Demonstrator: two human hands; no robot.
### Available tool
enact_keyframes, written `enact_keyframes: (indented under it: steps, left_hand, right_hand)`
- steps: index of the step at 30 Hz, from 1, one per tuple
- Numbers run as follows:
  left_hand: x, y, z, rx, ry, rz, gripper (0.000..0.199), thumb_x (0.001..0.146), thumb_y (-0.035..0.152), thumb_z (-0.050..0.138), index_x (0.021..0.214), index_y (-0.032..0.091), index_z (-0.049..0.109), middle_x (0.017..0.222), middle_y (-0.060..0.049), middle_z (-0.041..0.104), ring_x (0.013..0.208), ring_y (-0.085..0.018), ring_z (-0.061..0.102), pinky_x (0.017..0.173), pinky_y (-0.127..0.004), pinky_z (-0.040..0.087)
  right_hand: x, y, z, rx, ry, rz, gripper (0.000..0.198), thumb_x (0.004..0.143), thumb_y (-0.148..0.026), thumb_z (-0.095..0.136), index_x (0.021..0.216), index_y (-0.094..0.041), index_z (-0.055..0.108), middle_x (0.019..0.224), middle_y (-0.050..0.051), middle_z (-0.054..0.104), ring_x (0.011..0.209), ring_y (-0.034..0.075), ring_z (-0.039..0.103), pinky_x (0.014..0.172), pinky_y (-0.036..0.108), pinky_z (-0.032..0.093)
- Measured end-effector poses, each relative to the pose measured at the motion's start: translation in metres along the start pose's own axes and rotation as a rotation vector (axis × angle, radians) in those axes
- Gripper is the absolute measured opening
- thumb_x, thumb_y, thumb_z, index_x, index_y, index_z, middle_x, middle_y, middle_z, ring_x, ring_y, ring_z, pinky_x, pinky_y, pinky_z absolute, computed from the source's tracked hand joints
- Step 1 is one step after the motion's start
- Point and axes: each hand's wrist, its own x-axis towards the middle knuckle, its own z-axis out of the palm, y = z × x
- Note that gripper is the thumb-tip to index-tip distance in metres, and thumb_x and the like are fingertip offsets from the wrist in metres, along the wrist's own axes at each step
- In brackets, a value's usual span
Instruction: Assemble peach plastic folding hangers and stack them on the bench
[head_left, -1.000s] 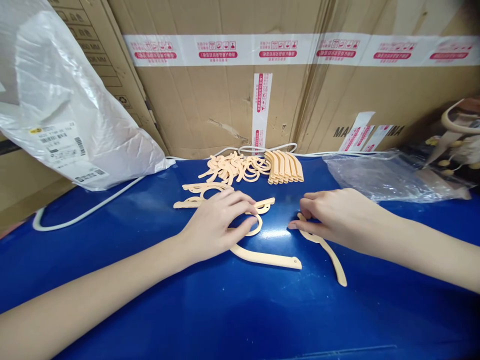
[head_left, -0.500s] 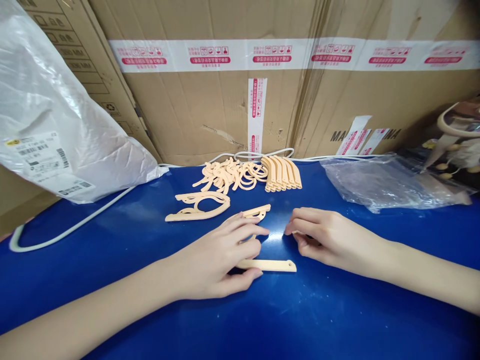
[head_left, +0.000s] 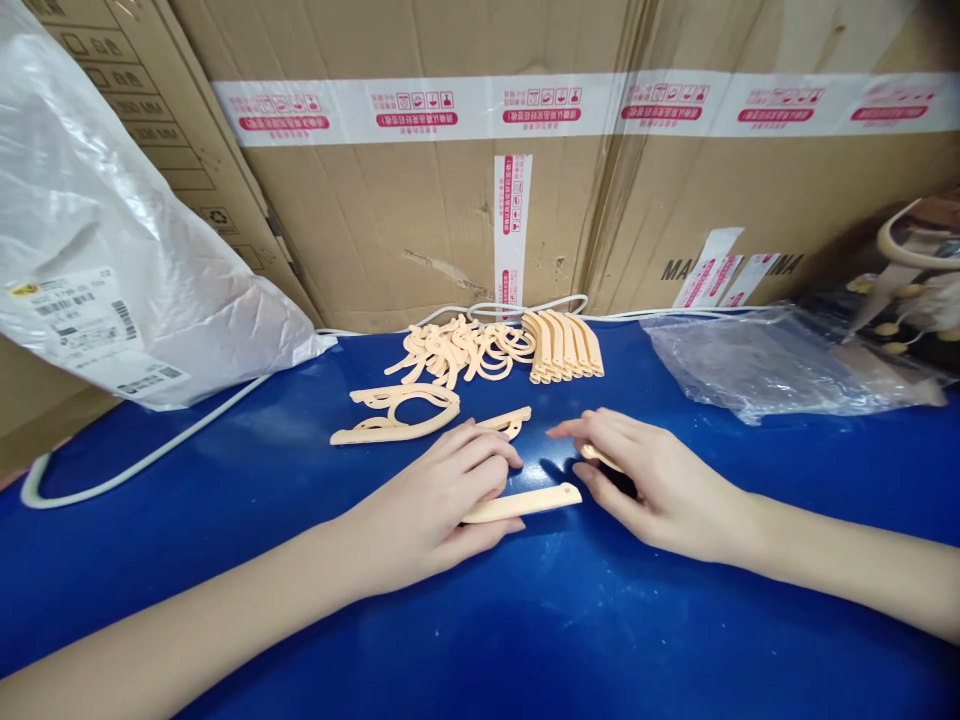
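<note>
Between thumb and fingers of the left hand [head_left: 442, 500] lies a flat, cream-coloured plastic strip [head_left: 529, 502], pinched.

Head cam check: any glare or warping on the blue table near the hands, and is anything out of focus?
Head view: a white glare patch sits on the blue table just beyond the left hand and right hand, by the beige strip; both hands cast soft dark shadows; wide-angle bending bows the cardboard boxes at the edges; the clear plastic bag at right looks slightly soft.
</note>
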Motion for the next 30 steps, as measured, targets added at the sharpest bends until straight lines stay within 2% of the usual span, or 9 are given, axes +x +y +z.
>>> enact_keyframes:
  steps: [2,5,9,12,15,18,22,25,30]
  left_hand:
    - [0.0001,0.0003,-0.0002,-0.001,-0.005,0.004,0.011,0.09,0.03,0.052,0.086,0.019,0.049,0.115,-0.006,0.056,0.117,-0.022,0.046,0.106,-0.041,0.032]
    - [0.0005,0.001,-0.0004,-0.01,-0.014,0.007,0.009,0.092,0.028,0.049,0.092,0.019,0.049,0.116,-0.006,0.055,0.117,-0.021,0.046,0.108,-0.039,0.03]
    - [0.0015,0.0012,-0.0004,-0.01,-0.032,0.002,0.009,0.093,0.026,0.046,0.096,0.02,0.05,0.116,-0.005,0.054,0.116,-0.02,0.046,0.109,-0.041,0.028]
    - [0.0017,0.0017,-0.0007,-0.005,-0.033,-0.015,0.009,0.092,0.026,0.046,0.092,0.019,0.051,0.116,-0.006,0.055,0.114,-0.021,0.048,0.107,-0.042,0.031]
    - [0.0014,0.0026,-0.0015,0.007,-0.026,-0.009,0.011,0.092,0.025,0.046,0.087,0.018,0.053,0.116,-0.007,0.055,0.116,-0.022,0.048,0.107,-0.043,0.033]
    - [0.0012,0.003,-0.002,0.013,-0.018,0.008,0.014,0.093,0.023,0.044,0.087,0.018,0.056,0.118,-0.008,0.055,0.122,-0.023,0.042,0.105,-0.041,0.034]
    - [0.0013,0.0034,-0.0025,0.009,-0.025,-0.01,0.015,0.094,0.023,0.041,0.091,0.018,0.055,0.123,-0.008,0.052,0.122,-0.023,0.041,0.108,-0.044,0.03]
    - [0.0016,0.0049,-0.0042,-0.02,-0.056,-0.038,0.018,0.096,0.023,0.038,0.088,0.019,0.053,0.124,-0.007,0.05,0.124,-0.022,0.039,0.111,-0.043,0.023]
    - [0.0026,0.0093,-0.0077,-0.096,-0.069,-0.084,0.021,0.097,0.024,0.035,0.09,0.019,0.055,0.124,-0.007,0.049,0.123,-0.021,0.038,0.106,-0.037,0.03]
  right_hand:
    - [0.0002,0.0026,0.0004,-0.015,0.006,-0.077,0.032,0.094,-0.018,0.035,0.123,-0.017,0.047,0.1,0.01,0.059,0.092,0.019,0.057,0.079,0.033,0.048]
    - [-0.0006,0.0056,0.0006,-0.021,0.0,-0.111,0.036,0.097,-0.022,0.03,0.132,-0.018,0.041,0.102,0.01,0.059,0.089,0.017,0.059,0.074,0.029,0.049]
    - [-0.002,0.0056,0.0021,-0.024,-0.031,0.023,0.032,0.098,-0.03,0.032,0.127,-0.019,0.038,0.08,0.002,0.064,0.063,0.014,0.061,0.057,0.024,0.045]
    - [-0.0012,0.0041,0.0029,0.022,-0.008,0.09,0.021,0.096,-0.031,0.035,0.112,-0.017,0.037,0.072,0.0,0.06,0.056,0.014,0.056,0.054,0.025,0.043]
    - [0.0006,0.0029,0.0013,0.015,0.048,0.062,0.012,0.095,-0.03,0.034,0.093,-0.02,0.038,0.075,0.001,0.057,0.059,0.013,0.052,0.057,0.026,0.042]
    - [0.0018,0.0029,-0.0012,-0.021,0.062,0.026,0.022,0.097,-0.033,0.029,0.085,-0.02,0.041,0.08,0.004,0.056,0.067,0.015,0.052,0.062,0.028,0.044]
    - [0.0018,0.0049,-0.0019,0.055,0.008,0.013,0.03,0.099,-0.032,0.026,0.102,-0.019,0.052,0.091,0.005,0.059,0.081,0.015,0.058,0.072,0.028,0.046]
    - [0.0008,0.0064,-0.0011,0.137,-0.038,0.096,0.029,0.099,-0.035,0.026,0.109,-0.021,0.05,0.074,-0.001,0.059,0.065,0.012,0.058,0.062,0.023,0.044]
    - [-0.001,0.0077,-0.0008,0.124,-0.089,0.134,0.026,0.098,-0.039,0.027,0.098,-0.02,0.043,0.066,-0.003,0.054,0.049,0.011,0.047,0.051,0.024,0.036]
